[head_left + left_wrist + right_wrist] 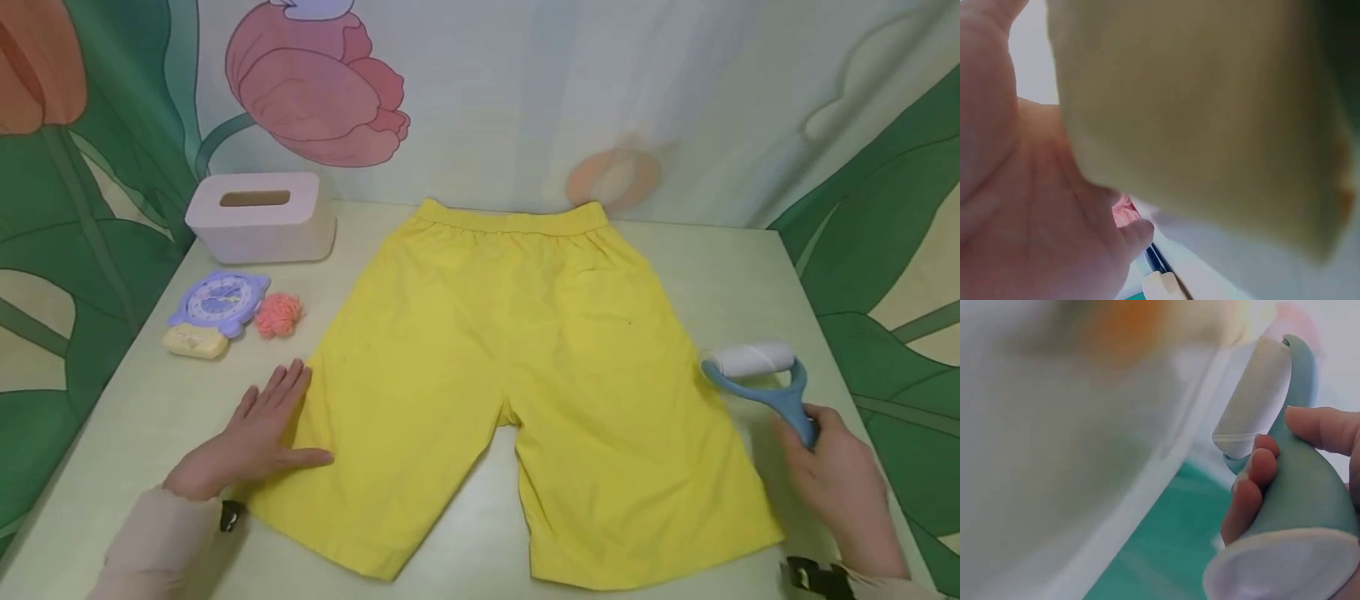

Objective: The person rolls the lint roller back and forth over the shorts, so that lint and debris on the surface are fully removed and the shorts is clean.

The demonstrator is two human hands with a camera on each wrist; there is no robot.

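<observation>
A lint roller (753, 359) is gripped by its blue handle in the curled fingers of the right hand (843, 479), its white roll held just ahead of them; yellow shorts (480, 333), gathered at the waist and lightly creased, are spread between both hands, their edge touched by the left hand (251, 442), fingers straight, nothing gripped

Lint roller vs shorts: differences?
The lint roller is blue and white; the shorts are yellow. The right hand grips the roller; the shorts lie spread flat on the table. The roller is smaller than the shorts. Both touch a hand; the left hand rests on the shorts.
</observation>
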